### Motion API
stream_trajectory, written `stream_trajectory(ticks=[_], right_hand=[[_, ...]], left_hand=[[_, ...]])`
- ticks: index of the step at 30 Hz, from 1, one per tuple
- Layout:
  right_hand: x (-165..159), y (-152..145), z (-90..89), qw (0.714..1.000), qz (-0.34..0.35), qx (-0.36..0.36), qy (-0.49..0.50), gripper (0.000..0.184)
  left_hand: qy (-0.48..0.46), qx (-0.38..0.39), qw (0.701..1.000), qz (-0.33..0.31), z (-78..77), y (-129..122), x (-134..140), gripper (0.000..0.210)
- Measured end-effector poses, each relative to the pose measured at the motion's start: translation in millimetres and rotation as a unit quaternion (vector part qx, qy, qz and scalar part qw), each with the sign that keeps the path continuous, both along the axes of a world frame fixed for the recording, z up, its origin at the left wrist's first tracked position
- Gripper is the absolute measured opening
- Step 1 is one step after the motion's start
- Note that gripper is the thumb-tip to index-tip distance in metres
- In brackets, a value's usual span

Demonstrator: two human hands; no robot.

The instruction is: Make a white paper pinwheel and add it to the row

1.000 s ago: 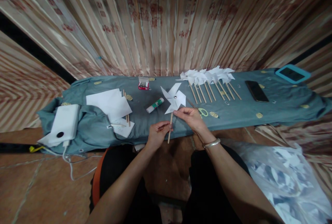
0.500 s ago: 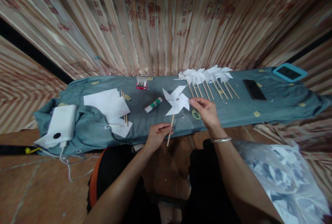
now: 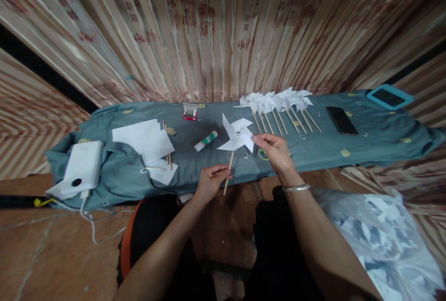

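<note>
A white paper pinwheel [image 3: 234,137] with a silver pin at its hub is held up over the near side of the cloth-covered table [image 3: 306,152]. My left hand [image 3: 212,181] is closed round its wooden stick [image 3: 230,164], whose lower end sticks out below the fingers. My right hand [image 3: 273,150] touches the right-hand blade, thumb and forefinger together at its edge. Partly behind the right hand lies a yellow-green ring-shaped thing [image 3: 263,154], perhaps a scissors handle. A glue stick [image 3: 206,141] with a green label lies left of the pinwheel.
Several finished pinwheels [image 3: 278,101] lie in a row at the back. White paper sheets [image 3: 142,138], loose sticks [image 3: 167,152] and a white power bank [image 3: 83,165] are on the left. A red box of pins [image 3: 190,112] stands behind; a phone [image 3: 341,121] lies right. A plastic bag [image 3: 386,236] sits below.
The pinwheel's blades have turned about the hub. My right hand has shifted slightly left along with the blade edge; my left hand keeps its hold on the stick.
</note>
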State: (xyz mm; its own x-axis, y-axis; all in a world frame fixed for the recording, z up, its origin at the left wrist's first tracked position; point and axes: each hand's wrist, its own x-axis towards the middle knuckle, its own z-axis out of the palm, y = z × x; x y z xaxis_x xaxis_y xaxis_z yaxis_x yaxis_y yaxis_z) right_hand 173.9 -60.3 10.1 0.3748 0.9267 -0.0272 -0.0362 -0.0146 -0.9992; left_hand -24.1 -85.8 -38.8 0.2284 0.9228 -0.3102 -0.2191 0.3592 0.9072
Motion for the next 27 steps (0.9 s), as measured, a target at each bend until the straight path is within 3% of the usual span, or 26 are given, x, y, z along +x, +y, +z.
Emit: stream_trajectory(ticks=[8,27], right_hand=[[-5.6,-2.4,-0.5,1.0,0.018,0.005,0.009,0.03],[-26.3,-6.2,-3.7,0.996,0.079,-0.025,-0.028,0.043]], left_hand=[[-0.003,-0.002,1.0,0.014,0.5,1.1,1.7,0.039],[-0.002,0.007,0.999,0.037,4.7,1.8,3.3,0.039]])
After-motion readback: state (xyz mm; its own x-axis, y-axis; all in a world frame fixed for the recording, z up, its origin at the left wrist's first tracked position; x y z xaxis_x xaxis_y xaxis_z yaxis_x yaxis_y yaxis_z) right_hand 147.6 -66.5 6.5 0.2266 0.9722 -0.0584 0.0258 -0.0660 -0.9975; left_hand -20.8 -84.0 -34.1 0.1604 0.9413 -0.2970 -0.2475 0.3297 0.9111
